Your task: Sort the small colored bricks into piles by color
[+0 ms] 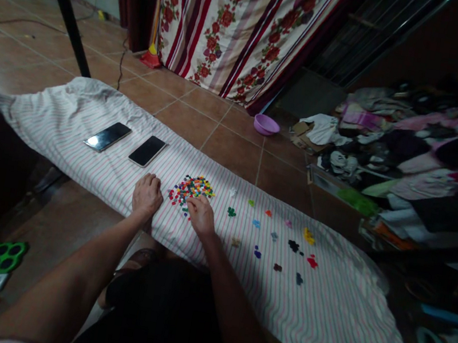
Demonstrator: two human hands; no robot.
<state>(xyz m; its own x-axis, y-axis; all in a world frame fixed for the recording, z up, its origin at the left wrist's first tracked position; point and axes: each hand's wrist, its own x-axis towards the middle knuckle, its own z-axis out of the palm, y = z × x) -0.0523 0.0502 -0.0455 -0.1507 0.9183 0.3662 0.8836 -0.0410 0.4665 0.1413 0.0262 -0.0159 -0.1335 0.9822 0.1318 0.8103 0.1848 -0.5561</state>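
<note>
A pile of small multicoloured pieces (192, 186) lies on the striped cloth (213, 163). My right hand (201, 213) is at the pile's lower right edge, fingers pinched together; whatever is between them is too small to make out. Left of the pile, my left hand (147, 194) rests on the cloth with its fingers curled in. To the right lie small single-colour groups, among them dark green (232, 212), black (293, 245), yellow (309, 236), red (312, 261) and dark blue (257, 252).
Two phones, one (108, 136) at the left and another (147, 151) nearer my left hand, lie on the cloth. A purple basin (266, 125) stands on the tiled floor beyond. Heaped clothes (427, 151) fill the right side.
</note>
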